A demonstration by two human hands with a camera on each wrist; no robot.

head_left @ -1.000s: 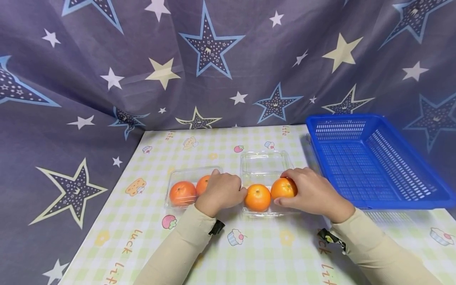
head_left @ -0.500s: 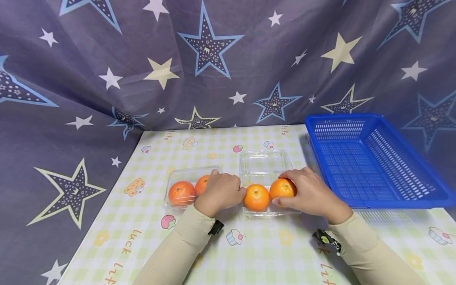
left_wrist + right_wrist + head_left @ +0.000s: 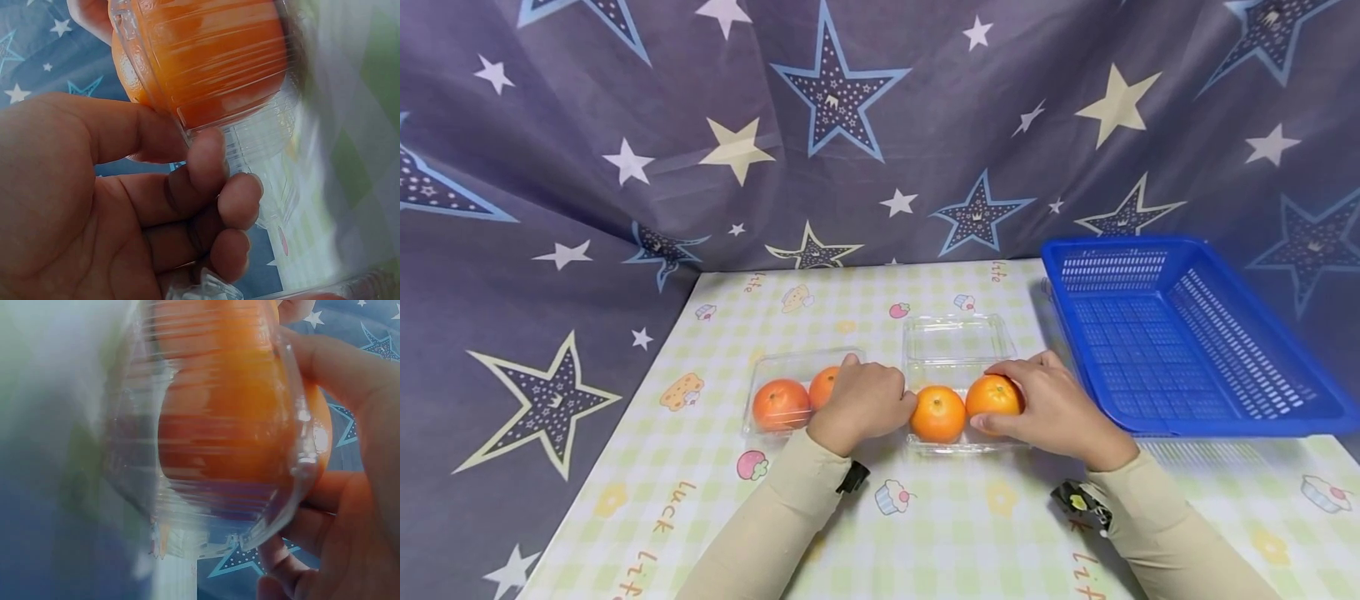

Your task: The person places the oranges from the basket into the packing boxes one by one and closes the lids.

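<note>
Two oranges sit side by side in the base of a clear plastic clamshell box, whose lid lies folded back behind them. My right hand grips the right orange, thumb on its near side and fingers over its far side. At the box's left edge, beside the left orange, my left hand pinches the plastic rim between thumb and index finger. The left wrist view shows its fingers curled by the clear rim. In the right wrist view, the ribbed box wall stands in front of the orange.
To the left, a second clear box with its lid down holds reddish-orange fruit, partly hidden by my left hand. A blue plastic basket stands at the right. A star-patterned curtain hangs behind the checked tablecloth.
Both hands keep their holds, and the oranges stay in the box. My right wrist and forearm have shifted slightly left and inward. The whole head view has drifted a little.
</note>
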